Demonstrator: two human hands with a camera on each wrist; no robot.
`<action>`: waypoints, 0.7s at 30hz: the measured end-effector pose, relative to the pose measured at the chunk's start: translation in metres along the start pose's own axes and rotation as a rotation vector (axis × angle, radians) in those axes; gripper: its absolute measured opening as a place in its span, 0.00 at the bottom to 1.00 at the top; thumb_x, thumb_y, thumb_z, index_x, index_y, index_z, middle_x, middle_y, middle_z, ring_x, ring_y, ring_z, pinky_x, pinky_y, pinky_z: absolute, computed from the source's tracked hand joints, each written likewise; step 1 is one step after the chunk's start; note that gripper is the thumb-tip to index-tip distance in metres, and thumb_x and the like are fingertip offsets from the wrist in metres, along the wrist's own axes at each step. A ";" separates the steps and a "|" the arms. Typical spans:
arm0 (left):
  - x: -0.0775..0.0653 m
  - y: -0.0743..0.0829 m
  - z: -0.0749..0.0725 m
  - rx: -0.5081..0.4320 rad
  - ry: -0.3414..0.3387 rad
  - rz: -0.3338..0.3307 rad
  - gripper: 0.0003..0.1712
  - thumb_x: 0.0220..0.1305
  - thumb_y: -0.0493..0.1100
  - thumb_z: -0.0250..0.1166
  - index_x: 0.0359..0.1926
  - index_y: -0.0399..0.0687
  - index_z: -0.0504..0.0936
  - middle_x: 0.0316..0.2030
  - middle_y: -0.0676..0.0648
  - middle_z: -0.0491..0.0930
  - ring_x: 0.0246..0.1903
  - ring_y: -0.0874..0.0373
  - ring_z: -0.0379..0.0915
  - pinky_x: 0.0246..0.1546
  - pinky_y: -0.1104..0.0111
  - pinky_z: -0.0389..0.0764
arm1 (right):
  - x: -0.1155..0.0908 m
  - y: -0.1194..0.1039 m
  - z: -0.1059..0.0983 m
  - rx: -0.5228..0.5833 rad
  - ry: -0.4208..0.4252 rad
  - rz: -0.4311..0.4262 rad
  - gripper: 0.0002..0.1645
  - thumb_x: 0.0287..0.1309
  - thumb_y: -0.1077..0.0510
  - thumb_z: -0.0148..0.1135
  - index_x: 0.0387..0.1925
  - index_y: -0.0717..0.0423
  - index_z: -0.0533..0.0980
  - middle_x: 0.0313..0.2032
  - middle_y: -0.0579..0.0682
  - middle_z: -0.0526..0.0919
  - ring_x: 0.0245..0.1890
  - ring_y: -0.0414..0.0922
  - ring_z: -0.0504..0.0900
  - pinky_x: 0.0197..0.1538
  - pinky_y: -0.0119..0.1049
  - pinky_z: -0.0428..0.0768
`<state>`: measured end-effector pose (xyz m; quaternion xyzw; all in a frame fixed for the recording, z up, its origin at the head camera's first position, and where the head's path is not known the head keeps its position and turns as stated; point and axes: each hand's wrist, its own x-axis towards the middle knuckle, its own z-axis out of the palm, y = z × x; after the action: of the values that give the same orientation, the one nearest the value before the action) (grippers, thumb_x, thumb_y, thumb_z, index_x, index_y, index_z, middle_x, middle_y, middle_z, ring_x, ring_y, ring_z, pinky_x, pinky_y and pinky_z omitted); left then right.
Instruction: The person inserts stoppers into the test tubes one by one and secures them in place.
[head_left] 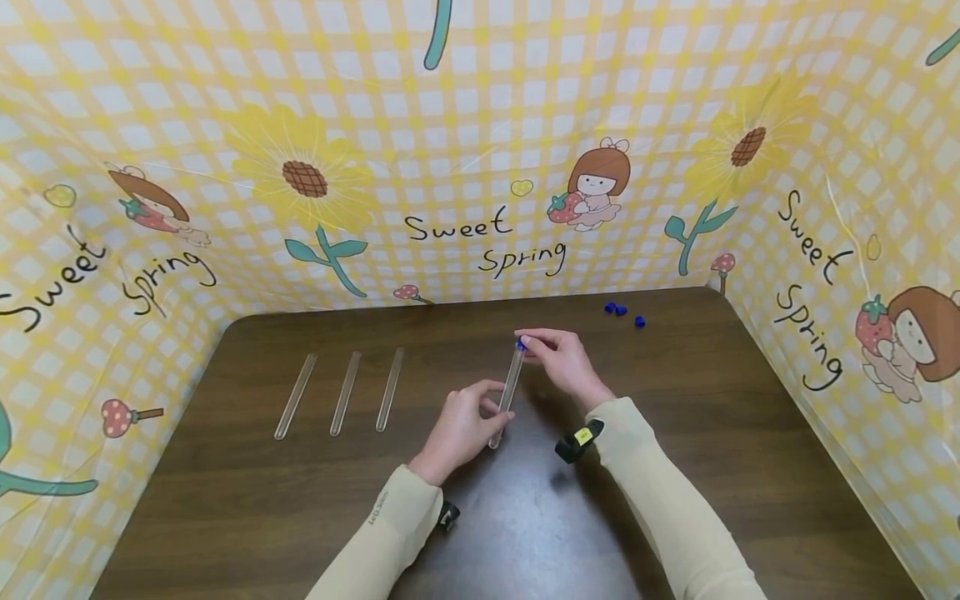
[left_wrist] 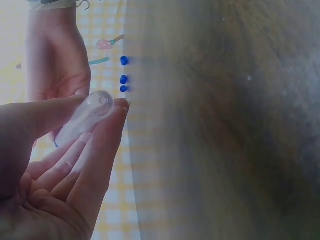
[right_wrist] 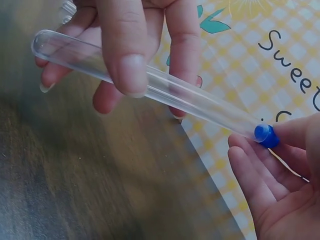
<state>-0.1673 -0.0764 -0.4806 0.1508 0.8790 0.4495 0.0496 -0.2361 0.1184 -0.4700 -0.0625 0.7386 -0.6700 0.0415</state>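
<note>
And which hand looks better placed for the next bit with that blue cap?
Probably the right hand: it pinches the cap at the mouth of the tube and is also nearer the three loose caps. The left hand holds the tube nearer its rounded end.

Blue cap (right_wrist: 266,136), yellow-checked cloth (head_left: 465,158), brown table (head_left: 202,500)
</note>
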 end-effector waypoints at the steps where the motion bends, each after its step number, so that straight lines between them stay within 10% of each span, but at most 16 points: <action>1: 0.000 0.000 0.000 -0.008 -0.002 -0.006 0.25 0.63 0.38 0.73 0.59 0.38 0.80 0.30 0.51 0.87 0.22 0.64 0.80 0.27 0.68 0.80 | 0.000 0.001 0.001 0.006 0.000 0.008 0.18 0.74 0.61 0.58 0.58 0.68 0.79 0.50 0.63 0.84 0.46 0.54 0.86 0.54 0.50 0.79; 10: 0.001 0.001 0.003 -0.046 -0.009 -0.050 0.24 0.64 0.39 0.73 0.59 0.37 0.79 0.29 0.52 0.86 0.20 0.63 0.80 0.26 0.67 0.79 | 0.000 0.006 0.007 0.092 -0.016 0.099 0.19 0.77 0.59 0.53 0.62 0.61 0.78 0.49 0.61 0.84 0.42 0.51 0.87 0.48 0.40 0.83; 21: 0.002 0.005 0.003 -0.073 -0.017 -0.095 0.23 0.65 0.39 0.72 0.59 0.36 0.79 0.29 0.52 0.86 0.21 0.61 0.81 0.24 0.66 0.80 | -0.003 0.015 0.008 0.077 -0.048 0.090 0.27 0.61 0.62 0.72 0.62 0.55 0.78 0.50 0.62 0.83 0.46 0.51 0.86 0.50 0.44 0.83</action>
<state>-0.1675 -0.0705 -0.4782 0.1107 0.8677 0.4773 0.0840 -0.2327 0.1121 -0.4860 -0.0438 0.7131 -0.6937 0.0916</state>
